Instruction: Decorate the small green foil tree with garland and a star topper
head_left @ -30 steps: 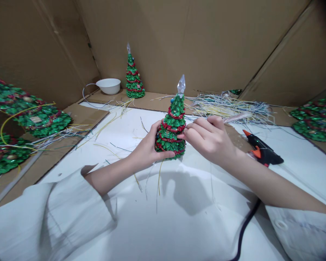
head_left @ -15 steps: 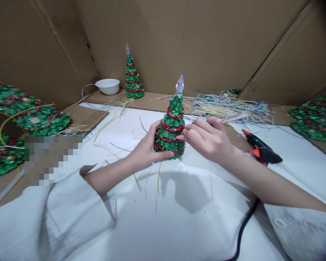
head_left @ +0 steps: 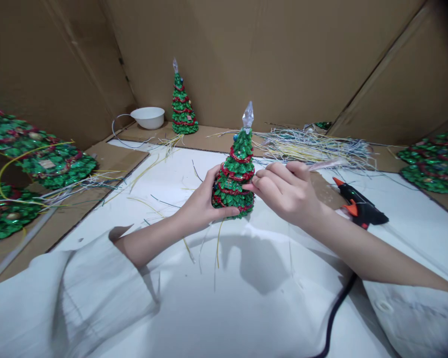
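Observation:
A small green Christmas tree figurine [head_left: 236, 171] with red garlands and a clear crystal-like top stands upright before me. My left hand [head_left: 213, 199] is wrapped round its lower left side, the thumb across the front near the base. At its right side, the curled fingers of my right hand [head_left: 283, 191] touch or nearly touch the garlands. They grip a pale translucent stick [head_left: 328, 164], whose rear end sticks out behind the knuckles; its front end is hidden. Yellow and white wires [head_left: 219, 243] trail from under the tree onto the white table surface [head_left: 209, 308].
A black glue gun [head_left: 366, 206] with orange nozzle and trigger lies right, its dark cable [head_left: 334, 318] running forward. Behind my right hand lies a wire heap [head_left: 317, 146]. Another tree [head_left: 184, 107] and a white bowl [head_left: 149, 118] stand at the back, below cardboard walls [head_left: 216, 40].
Both hands keep the same hold on the tree and the stick. The tree and the stick have shifted only very slightly.

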A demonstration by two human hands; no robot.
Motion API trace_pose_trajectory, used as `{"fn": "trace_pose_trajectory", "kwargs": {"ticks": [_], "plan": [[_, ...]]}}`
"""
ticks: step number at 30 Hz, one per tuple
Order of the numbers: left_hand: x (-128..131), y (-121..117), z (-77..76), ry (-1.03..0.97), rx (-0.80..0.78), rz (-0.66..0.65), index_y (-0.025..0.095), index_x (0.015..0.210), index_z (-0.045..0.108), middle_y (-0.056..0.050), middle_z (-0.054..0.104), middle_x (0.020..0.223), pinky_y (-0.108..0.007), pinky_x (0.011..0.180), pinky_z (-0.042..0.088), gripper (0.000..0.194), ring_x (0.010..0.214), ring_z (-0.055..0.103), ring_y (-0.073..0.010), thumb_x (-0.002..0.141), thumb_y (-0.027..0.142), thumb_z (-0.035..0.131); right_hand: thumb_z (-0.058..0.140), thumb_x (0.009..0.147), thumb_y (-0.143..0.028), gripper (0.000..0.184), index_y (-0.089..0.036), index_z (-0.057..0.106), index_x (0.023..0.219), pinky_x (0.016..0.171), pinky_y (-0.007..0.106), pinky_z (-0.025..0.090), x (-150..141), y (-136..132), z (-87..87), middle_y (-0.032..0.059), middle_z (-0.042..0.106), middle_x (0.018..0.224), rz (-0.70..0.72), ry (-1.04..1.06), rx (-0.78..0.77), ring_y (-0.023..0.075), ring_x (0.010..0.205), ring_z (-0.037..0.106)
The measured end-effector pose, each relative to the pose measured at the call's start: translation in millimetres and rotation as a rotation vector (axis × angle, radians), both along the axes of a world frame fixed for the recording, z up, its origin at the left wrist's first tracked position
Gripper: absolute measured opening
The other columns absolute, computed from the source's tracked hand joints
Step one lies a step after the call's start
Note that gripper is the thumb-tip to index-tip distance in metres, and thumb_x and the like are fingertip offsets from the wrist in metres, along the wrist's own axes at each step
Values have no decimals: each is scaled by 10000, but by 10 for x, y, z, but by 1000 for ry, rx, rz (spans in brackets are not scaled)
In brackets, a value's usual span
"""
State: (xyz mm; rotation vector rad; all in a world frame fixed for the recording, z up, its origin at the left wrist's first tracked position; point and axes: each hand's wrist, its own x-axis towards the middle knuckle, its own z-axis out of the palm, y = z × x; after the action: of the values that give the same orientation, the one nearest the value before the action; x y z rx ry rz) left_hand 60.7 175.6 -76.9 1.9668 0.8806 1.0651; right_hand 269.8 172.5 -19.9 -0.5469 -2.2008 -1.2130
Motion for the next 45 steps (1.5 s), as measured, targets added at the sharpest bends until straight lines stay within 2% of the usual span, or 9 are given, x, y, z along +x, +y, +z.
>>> {"fn": "trace_pose_trajectory", "kwargs": {"ticks": [4,14,18,25,32,35,39,45], "plan": [[2,-5,6,3,-5,3,284,1389,211,-127,423,1434,-501,1046,412,920,1265,488,-315,678,411,781,579,899,-205,285,-191,469,637,688,298,267,-1,-14,-8,-30,515,554,0,12,6,134,637,453],[-5,-12,6,24,0,8,285,1408,194,-127,428,1435,-486,1037,421,934,1271,485,-316,688,427,771,502,913,-112,292,-208,440,644,696,295,262,-33,-74,32,-31,497,551,-47,-35,-20,141,644,442],[2,-20,19,20,-3,9,274,1406,199,-133,422,1437,-486,1038,416,933,1284,469,-318,685,427,771,524,914,-141,284,-204,450,648,699,299,262,-48,-99,70,-27,500,557,-43,-37,-41,141,643,431],[-6,-17,13,37,10,22,266,1410,199,-139,400,1451,-490,1052,396,955,1299,449,-324,670,426,783,444,952,-142,308,-211,457,653,710,292,267,-112,-127,119,-27,457,556,-58,-55,-77,148,631,402],[-10,-6,-7,-22,-33,-13,284,1409,226,-128,410,1450,-497,1043,412,943,1294,461,-324,664,403,792,501,947,-278,317,-182,478,646,706,306,257,-15,-63,79,-25,525,578,17,52,-103,127,615,465],[-9,-8,-6,-28,-40,-13,285,1409,224,-131,409,1448,-500,1035,425,937,1283,473,-321,669,401,789,488,952,-267,306,-179,500,659,705,317,240,15,-68,85,-19,563,622,-5,62,-78,130,649,489],[-9,-10,-4,-14,-39,-4,282,1406,223,-130,405,1452,-499,1028,432,950,1288,466,-324,659,415,794,489,930,-157,265,-186,515,667,713,319,246,22,-92,82,-14,573,627,-66,-19,-39,144,680,493],[3,-18,19,-1,-17,-1,266,1398,219,-135,410,1442,-470,1038,420,935,1290,467,-305,672,424,786,458,920,-112,236,-186,548,715,699,324,252,9,-151,59,15,590,660,-132,-60,-101,173,739,497]]}}
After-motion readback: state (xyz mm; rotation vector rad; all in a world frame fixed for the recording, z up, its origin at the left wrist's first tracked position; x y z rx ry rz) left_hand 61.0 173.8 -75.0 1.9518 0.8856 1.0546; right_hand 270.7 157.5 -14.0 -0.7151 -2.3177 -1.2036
